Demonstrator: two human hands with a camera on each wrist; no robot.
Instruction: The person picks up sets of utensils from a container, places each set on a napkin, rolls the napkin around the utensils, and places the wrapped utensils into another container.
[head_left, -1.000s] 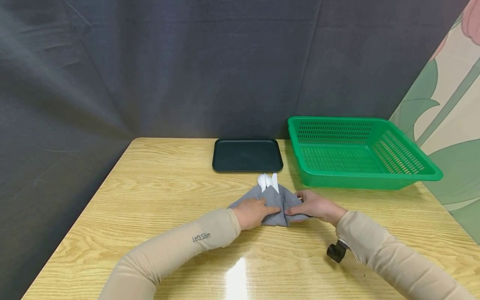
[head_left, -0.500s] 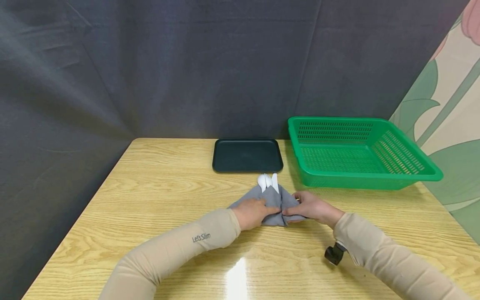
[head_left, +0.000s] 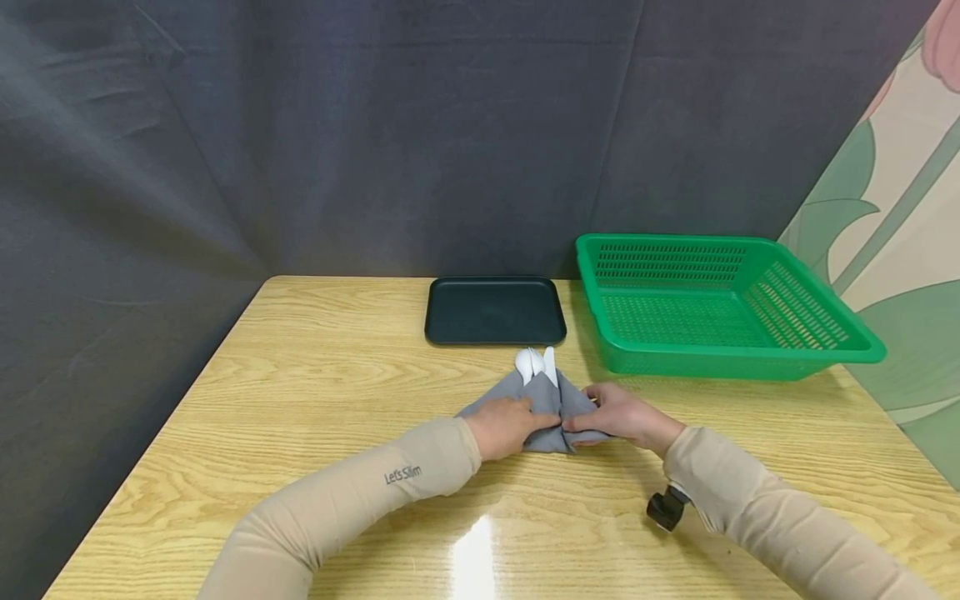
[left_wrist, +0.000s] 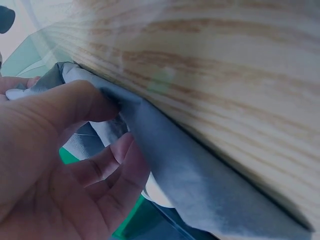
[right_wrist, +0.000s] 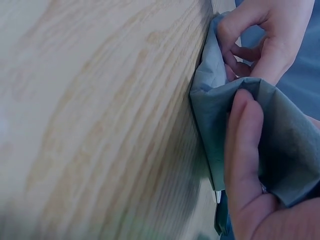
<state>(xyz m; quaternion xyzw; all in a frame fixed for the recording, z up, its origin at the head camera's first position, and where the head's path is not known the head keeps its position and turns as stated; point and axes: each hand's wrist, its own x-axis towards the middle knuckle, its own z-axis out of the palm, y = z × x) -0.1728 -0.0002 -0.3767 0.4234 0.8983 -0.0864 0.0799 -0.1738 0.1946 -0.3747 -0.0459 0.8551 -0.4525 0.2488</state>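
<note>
A grey cloth napkin (head_left: 540, 393) lies on the table with its sides folded toward the middle. From its top fold stick out a white spoon (head_left: 522, 364), a white fork (head_left: 537, 361) and a white knife (head_left: 551, 365); their lower parts are hidden. My left hand (head_left: 503, 427) presses the left side of the napkin, its index finger reaching to the centre fold. Beside it, my right hand (head_left: 628, 415) pinches the right flap near the middle. The right wrist view shows that flap (right_wrist: 290, 145) raised and bent around the fingers.
Behind the napkin lies a black tray (head_left: 495, 311). A green perforated basket (head_left: 738, 360) stands at the back right of the wooden table (head_left: 315, 367). A dark curtain (head_left: 420, 142) hangs along the back and left.
My right hand has shifted slightly left, drawing the napkin's right flap closer to the centre. The left hand and the cutlery have kept their places.
</note>
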